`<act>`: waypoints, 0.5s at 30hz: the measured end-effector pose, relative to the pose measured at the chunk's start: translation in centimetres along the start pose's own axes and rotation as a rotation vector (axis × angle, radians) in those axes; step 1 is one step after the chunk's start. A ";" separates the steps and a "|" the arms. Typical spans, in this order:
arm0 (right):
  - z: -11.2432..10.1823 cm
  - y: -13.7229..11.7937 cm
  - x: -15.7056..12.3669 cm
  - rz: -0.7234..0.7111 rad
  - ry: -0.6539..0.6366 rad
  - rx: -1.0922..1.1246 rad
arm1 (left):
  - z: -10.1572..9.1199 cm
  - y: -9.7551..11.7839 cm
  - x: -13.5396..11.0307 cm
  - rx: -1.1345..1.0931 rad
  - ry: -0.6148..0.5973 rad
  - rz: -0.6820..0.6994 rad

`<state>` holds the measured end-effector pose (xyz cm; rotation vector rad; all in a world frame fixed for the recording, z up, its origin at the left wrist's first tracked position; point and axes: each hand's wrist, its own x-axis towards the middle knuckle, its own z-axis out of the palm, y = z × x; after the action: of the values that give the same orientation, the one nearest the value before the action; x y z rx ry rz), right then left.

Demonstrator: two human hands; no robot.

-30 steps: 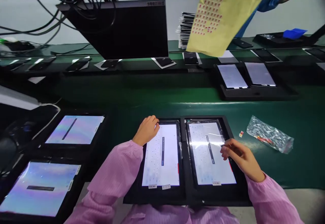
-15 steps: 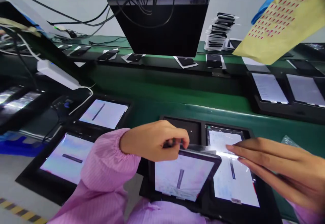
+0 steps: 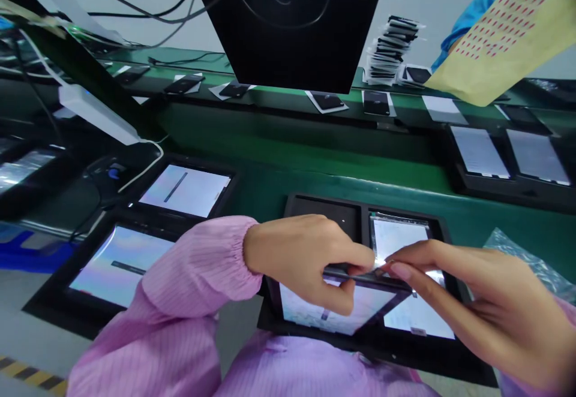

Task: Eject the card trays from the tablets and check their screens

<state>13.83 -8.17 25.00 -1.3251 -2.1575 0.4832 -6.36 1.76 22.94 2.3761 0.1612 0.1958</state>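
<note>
In front of me a tablet with a lit, pale screen leans tilted, its lower edge at a black tray. My left hand is closed over the tablet's top edge, with the thumb on the screen side. My right hand pinches thumb and fingertips together at the top edge's right part, touching or nearly touching the left fingers. What lies between those fingertips is too small to make out. Another lit tablet lies flat in the tray's right compartment, partly behind my right hand.
Two more lit tablets lie in black trays at left. A crumpled clear plastic bag is at right. Above hang a dark monitor and a yellow sheet. Dark devices line the shelf; a blue-sleeved person is behind the sheet.
My right hand has moved left and gone from straight fingers to a pinch at the tablet's edge. My left hand has shifted right, and the tablet tilts further.
</note>
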 end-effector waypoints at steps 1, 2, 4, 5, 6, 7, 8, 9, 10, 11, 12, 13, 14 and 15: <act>0.1 -0.1 -0.1 -0.004 0.003 -0.015 | 0.0 -0.2 0.2 -0.024 -0.014 0.000; 0.1 -0.2 -0.1 -0.009 0.007 -0.029 | 0.0 -0.3 0.4 -0.055 -0.019 0.012; 0.2 -0.2 -0.1 -0.016 0.022 -0.049 | -0.4 -0.7 0.5 -0.122 -0.002 0.052; 0.3 -0.2 0.0 -0.020 0.024 -0.053 | -0.6 -0.9 0.4 -0.157 0.011 0.070; 0.3 -0.2 0.1 -0.020 0.025 -0.054 | -1.0 -1.0 0.2 -0.189 0.025 0.075; 0.4 -0.2 0.3 -0.018 0.023 -0.053 | -1.3 -1.0 -0.2 -0.219 0.038 0.061; 0.5 -0.3 0.5 -0.019 0.016 -0.049 | -1.6 -1.0 -0.6 -0.247 0.048 0.028; 0.6 -0.3 0.7 -0.024 0.007 -0.045 | -1.8 -0.9 -1.1 -0.275 0.065 -0.020; 0.8 -0.4 1.1 -0.036 0.000 -0.046 | -1.8 -0.7 -1.7 -0.300 0.097 -0.078; 1.1 -0.5 1.4 -0.056 -0.002 -0.055 | -1.7 -0.4 -2.2 -0.316 0.153 -0.145; 1.4 -0.6 1.8 -0.081 -0.004 -0.066 | -1.5 -0.1 -2.6 -0.325 0.233 -0.214; 1.8 -0.7 2.2 -0.110 -0.008 -0.078 | -1.0 0.2 -3.0 -0.329 0.327 -0.282; 2.2 -0.8 2.6 -0.137 -0.015 -0.089 | -0.5 0.5 -3.3 -0.334 0.419 -0.345; 2.5 -0.9 3.0 -0.160 -0.024 -0.095 | 0.1 0.8 -3.6 -0.346 0.497 -0.404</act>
<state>10.57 -5.94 24.33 -1.1888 -2.3083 0.3385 -9.82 0.53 23.06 1.8657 0.7688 0.5664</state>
